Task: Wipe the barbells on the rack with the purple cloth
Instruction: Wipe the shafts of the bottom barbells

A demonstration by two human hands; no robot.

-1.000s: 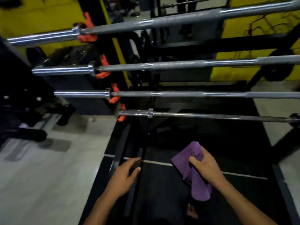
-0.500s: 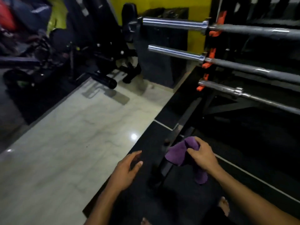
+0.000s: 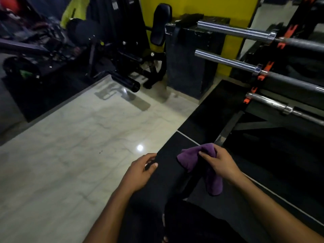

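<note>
Head view: the right hand (image 3: pixel 221 163) at 5 o'clock holds the purple cloth (image 3: pixel 201 165), with its fingers curled round the bunched top while the rest hangs down. The left hand (image 3: pixel 140 171) at 6 o'clock holds nothing, its fingers loosely bent. Three barbells (image 3: pixel 245 64) lie on the rack (image 3: pixel 263 74) at 2 o'clock, well apart from the cloth.

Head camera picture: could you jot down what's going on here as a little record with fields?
place: gym, pale tiled floor beside a black mat
right hand: grips the purple cloth, clear of the bars
left hand: holds nothing, fingers loosely curled
barbells: three in view, upper, middle, lower
rack: black, orange hooks
wiping: not under way in this picture
</note>
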